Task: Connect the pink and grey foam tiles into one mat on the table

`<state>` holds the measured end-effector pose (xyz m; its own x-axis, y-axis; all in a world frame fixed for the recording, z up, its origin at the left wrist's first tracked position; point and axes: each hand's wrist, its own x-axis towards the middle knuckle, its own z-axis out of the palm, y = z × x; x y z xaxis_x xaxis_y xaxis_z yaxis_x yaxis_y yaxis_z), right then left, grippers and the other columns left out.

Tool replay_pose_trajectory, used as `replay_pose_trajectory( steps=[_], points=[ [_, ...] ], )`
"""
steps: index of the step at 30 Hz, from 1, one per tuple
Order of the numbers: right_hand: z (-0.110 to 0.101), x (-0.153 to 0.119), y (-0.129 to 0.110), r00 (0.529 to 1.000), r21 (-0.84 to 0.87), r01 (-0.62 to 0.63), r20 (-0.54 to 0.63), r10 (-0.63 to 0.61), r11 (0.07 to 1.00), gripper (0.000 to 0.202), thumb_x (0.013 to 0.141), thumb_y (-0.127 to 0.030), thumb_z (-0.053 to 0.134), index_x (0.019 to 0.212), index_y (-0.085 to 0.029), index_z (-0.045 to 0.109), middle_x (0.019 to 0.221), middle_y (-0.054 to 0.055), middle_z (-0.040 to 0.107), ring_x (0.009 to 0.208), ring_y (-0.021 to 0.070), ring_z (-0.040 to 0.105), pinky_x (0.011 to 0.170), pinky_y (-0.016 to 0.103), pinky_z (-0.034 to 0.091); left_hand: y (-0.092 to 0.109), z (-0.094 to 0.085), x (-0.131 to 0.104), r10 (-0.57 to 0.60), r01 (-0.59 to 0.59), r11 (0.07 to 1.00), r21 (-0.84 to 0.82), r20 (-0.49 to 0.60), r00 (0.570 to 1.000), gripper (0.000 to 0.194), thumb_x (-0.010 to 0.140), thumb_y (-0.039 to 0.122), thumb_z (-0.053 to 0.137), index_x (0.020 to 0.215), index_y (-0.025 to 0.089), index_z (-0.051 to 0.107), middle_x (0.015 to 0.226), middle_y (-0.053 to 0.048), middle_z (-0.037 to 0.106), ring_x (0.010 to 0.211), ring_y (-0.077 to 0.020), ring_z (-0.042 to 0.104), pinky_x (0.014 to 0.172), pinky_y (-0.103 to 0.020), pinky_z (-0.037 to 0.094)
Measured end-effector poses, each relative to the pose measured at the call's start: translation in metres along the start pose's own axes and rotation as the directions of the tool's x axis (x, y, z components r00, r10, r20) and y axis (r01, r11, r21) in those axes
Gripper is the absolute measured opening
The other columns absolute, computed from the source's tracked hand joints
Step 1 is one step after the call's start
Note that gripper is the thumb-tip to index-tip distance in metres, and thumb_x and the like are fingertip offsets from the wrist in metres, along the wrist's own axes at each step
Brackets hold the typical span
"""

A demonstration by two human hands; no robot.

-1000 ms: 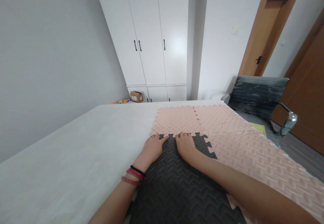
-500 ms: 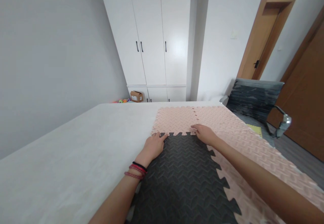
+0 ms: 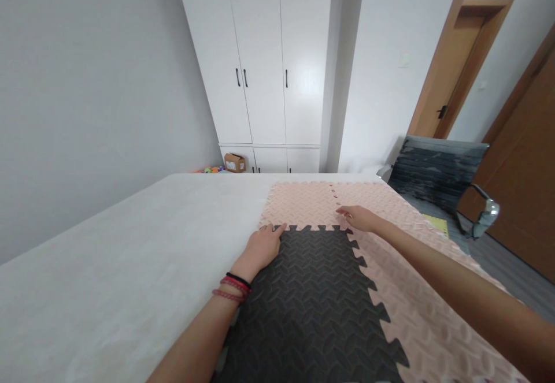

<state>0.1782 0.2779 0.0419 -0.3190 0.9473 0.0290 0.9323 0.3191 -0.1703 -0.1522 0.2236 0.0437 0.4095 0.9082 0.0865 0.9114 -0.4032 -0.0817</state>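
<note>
A black foam mat tile (image 3: pixel 312 302) with toothed edges lies in front of me, its far edge meeting a pink foam mat tile (image 3: pixel 299 204). My left hand (image 3: pixel 263 245) rests at the far left corner of the black tile, fingers stretched over the seam. My right hand (image 3: pixel 359 218) hovers over the pink tiles near the far right corner of the black one, fingers apart and holding nothing. Along the black tile's right side, its teeth meet another pink foam tile (image 3: pixel 416 290); I cannot tell how firmly they are locked.
The tiles lie on a broad white surface (image 3: pixel 130 267). Beyond it stand a white wardrobe (image 3: pixel 260 59), a cardboard box (image 3: pixel 235 163) and some colourful small items (image 3: pixel 211 170). A dark chair (image 3: pixel 436 169) with a metal armrest is at the right, by a yellow piece (image 3: pixel 437 224).
My right hand has lifted off the seam and moved slightly right and away, uncovering the black tile's far right corner. My left hand stays at the left corner.
</note>
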Motion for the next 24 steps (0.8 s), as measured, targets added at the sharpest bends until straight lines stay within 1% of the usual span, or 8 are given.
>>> replay_pose_trajectory(
  steps=[3,6,8,11,14,18,21,24],
  points=[
    [0.001,0.021,0.006,0.999,-0.058,-0.028,-0.045,0.025,0.998,0.053,0.085,-0.015,0.034,0.136,-0.014,0.045,0.143,0.009,0.044,0.128,0.0198,0.044,0.105,0.033,0.036,-0.002,-0.003,0.000,0.006,-0.005,1.000,-0.022,0.005,1.000,0.045,0.090,0.020,0.030,0.132,0.023,0.048,0.112,-0.012,0.059,0.100,-0.0218,0.059,0.083,-0.035,0.048],
    [0.010,0.044,0.012,0.997,-0.112,-0.061,-0.054,0.055,0.992,0.054,0.088,-0.017,0.032,0.142,-0.014,0.035,0.150,0.012,0.033,0.132,0.0218,0.039,0.106,0.040,0.035,-0.006,-0.003,0.001,0.013,-0.013,0.999,-0.035,0.005,1.000,0.044,0.090,0.019,0.030,0.130,0.024,0.049,0.112,-0.011,0.059,0.099,-0.0207,0.059,0.083,-0.034,0.048],
    [0.017,0.058,0.019,0.996,-0.140,-0.078,-0.044,0.072,0.987,0.054,0.089,-0.020,0.034,0.143,-0.016,0.033,0.151,0.012,0.030,0.133,0.0245,0.036,0.105,0.047,0.034,-0.008,-0.002,0.001,0.016,-0.016,0.999,-0.038,0.001,1.000,0.045,0.090,0.019,0.030,0.131,0.023,0.048,0.113,-0.011,0.058,0.100,-0.0203,0.058,0.084,-0.034,0.048],
    [0.026,0.073,0.031,0.998,-0.158,-0.070,-0.005,0.070,0.985,0.051,0.089,-0.024,0.035,0.141,-0.020,0.037,0.150,0.011,0.033,0.135,0.0254,0.032,0.105,0.053,0.032,-0.011,0.001,0.003,0.018,-0.018,0.999,-0.044,0.001,1.000,0.045,0.090,0.019,0.029,0.132,0.022,0.046,0.113,-0.010,0.058,0.100,-0.0198,0.058,0.085,-0.033,0.048],
    [0.033,0.077,0.043,0.997,-0.157,-0.071,0.018,0.075,0.985,0.049,0.093,-0.030,0.028,0.141,-0.025,0.037,0.150,0.007,0.033,0.138,0.0256,0.028,0.107,0.058,0.027,-0.012,0.002,0.004,0.018,-0.018,0.998,-0.052,0.015,1.000,0.045,0.090,0.019,0.030,0.132,0.022,0.047,0.113,-0.010,0.058,0.101,-0.0194,0.058,0.087,-0.033,0.048],
    [0.040,0.071,0.052,0.994,-0.137,-0.105,0.013,0.108,0.985,0.052,0.095,-0.043,0.019,0.145,-0.031,0.029,0.155,0.005,0.020,0.142,0.0277,0.015,0.107,0.061,0.022,-0.012,0.001,0.004,0.015,-0.013,0.998,-0.061,0.026,1.000,0.046,0.090,0.019,0.031,0.133,0.020,0.046,0.115,-0.011,0.057,0.100,-0.0203,0.057,0.086,-0.034,0.048],
    [0.043,0.067,0.053,0.990,-0.110,-0.136,0.004,0.138,0.985,0.054,0.095,-0.048,0.014,0.147,-0.033,0.023,0.156,0.006,0.018,0.142,0.0281,0.016,0.106,0.060,0.024,-0.011,0.001,0.004,0.014,-0.012,0.998,-0.064,0.025,1.000,0.045,0.090,0.019,0.031,0.133,0.021,0.046,0.114,-0.010,0.057,0.102,-0.0197,0.056,0.088,-0.034,0.047],
    [0.043,0.064,0.049,0.989,-0.099,-0.149,-0.032,0.147,0.984,0.054,0.095,-0.049,0.017,0.146,-0.033,0.026,0.155,0.007,0.022,0.140,0.0276,0.022,0.107,0.057,0.027,-0.011,0.001,0.004,0.009,-0.007,0.998,-0.066,0.026,1.000,0.045,0.090,0.019,0.031,0.132,0.022,0.046,0.114,-0.009,0.057,0.102,-0.0192,0.056,0.089,-0.032,0.047]
  ],
)
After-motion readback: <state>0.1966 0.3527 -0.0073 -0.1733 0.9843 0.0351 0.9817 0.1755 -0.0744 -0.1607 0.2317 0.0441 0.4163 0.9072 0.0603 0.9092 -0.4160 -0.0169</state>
